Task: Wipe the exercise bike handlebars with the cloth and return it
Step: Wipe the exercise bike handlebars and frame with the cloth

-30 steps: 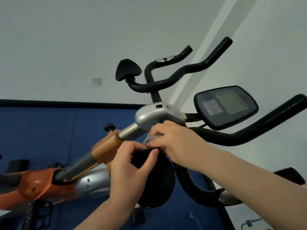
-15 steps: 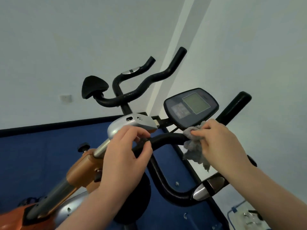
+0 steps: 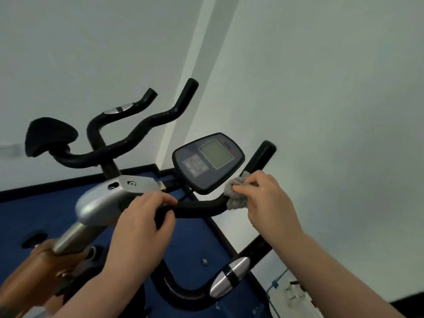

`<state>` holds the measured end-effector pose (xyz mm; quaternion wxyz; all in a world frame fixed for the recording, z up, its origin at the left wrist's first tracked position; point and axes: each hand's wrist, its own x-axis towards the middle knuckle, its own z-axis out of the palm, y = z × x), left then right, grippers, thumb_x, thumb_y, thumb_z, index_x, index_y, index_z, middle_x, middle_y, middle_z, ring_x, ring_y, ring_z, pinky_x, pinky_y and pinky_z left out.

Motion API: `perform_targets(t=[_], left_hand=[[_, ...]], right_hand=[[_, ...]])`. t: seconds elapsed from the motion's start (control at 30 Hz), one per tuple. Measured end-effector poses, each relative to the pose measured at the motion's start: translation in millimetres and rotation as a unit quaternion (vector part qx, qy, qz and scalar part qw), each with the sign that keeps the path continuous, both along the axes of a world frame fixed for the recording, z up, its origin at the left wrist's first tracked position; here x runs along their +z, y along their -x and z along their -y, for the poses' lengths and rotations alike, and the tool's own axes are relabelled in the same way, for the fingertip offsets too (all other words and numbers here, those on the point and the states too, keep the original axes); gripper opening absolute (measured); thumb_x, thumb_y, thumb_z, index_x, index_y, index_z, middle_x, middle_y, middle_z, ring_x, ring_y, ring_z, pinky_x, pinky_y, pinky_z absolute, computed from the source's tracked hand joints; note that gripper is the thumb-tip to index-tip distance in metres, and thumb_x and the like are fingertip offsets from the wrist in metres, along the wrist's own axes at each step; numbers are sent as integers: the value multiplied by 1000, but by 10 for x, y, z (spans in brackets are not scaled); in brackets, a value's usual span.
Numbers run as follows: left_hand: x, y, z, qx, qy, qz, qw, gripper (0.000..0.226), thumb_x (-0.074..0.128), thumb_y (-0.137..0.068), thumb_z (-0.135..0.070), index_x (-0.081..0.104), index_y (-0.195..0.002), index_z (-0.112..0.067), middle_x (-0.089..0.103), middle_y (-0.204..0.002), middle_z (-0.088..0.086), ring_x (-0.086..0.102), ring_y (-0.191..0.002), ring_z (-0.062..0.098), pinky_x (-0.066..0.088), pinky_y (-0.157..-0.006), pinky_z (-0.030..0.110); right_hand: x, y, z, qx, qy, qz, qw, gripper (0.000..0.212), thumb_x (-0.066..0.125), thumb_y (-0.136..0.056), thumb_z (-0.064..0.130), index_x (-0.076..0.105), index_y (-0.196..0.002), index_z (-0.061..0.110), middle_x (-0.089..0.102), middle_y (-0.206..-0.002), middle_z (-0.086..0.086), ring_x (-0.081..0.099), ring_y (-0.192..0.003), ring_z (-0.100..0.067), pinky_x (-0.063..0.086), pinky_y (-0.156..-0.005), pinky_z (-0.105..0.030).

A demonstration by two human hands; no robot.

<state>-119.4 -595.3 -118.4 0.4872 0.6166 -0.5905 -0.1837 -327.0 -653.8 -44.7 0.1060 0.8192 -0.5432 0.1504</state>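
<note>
Right hand [image 3: 268, 200] pressing grey cloth [image 3: 236, 193] on black handlebar [image 3: 202, 206], left hand [image 3: 142, 223] gripping it

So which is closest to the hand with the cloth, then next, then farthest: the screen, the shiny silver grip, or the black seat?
From the right hand:
1. Screen, just up-left.
2. Shiny silver grip, below.
3. Black seat, far left.

head-worn, tilted, close above handlebars [image 3: 199, 206]

Right hand [image 3: 266, 200] with cloth [image 3: 236, 196] moved up the handlebar [image 3: 199, 206] toward its end; cloth now bunched, no longer dangling.
</note>
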Motion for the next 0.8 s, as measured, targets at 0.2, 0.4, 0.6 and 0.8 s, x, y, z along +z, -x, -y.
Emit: perform_targets(t=[0.2, 0.4, 0.6, 0.8], left_hand=[[-60, -8, 11, -33, -18, 37, 999, 23, 65, -81, -19, 61, -98, -34, 58, -97, -26, 51, -95, -2, 36, -80, 17], [-65, 5, 6, -36, -23, 39, 998, 26, 67, -79, -20, 61, -98, -37, 55, -96, -31, 45, -96, -7, 34, -82, 15], [-75, 11, 17, -39, -15, 60, 997, 25, 71, -77, -16, 66, -97, -31, 59, -99, -24, 45, -97, -5, 34, -84, 19], [-70, -6, 7, -55, -27, 65, 996, 25, 72, -76, -17, 66, -95, -33, 58, -105, -24, 50, -101, 2, 38, -88, 24]], right_hand=[[375, 130, 2, -13, 158, 75, 985, 37, 66, -75, -5, 72, -104, 17, 60, -99, -3, 56, -88, -25, 51, -64, -32], [595, 66, 185, -22, 160, 118, 980, 33, 56, -87, 1, 68, -114, 16, 55, -109, -5, 53, -99, -21, 44, -73, -24], [191, -46, 102, -2, 70, 152, 986, 21, 56, -88, 6, 68, -104, 7, 45, -95, 20, 53, -85, 6, 42, -70, -7], [338, 10, 77, -1, 31, 133, 991, 32, 57, -84, 5, 71, -106, 23, 48, -96, 10, 52, -83, -7, 38, -71, -7]])
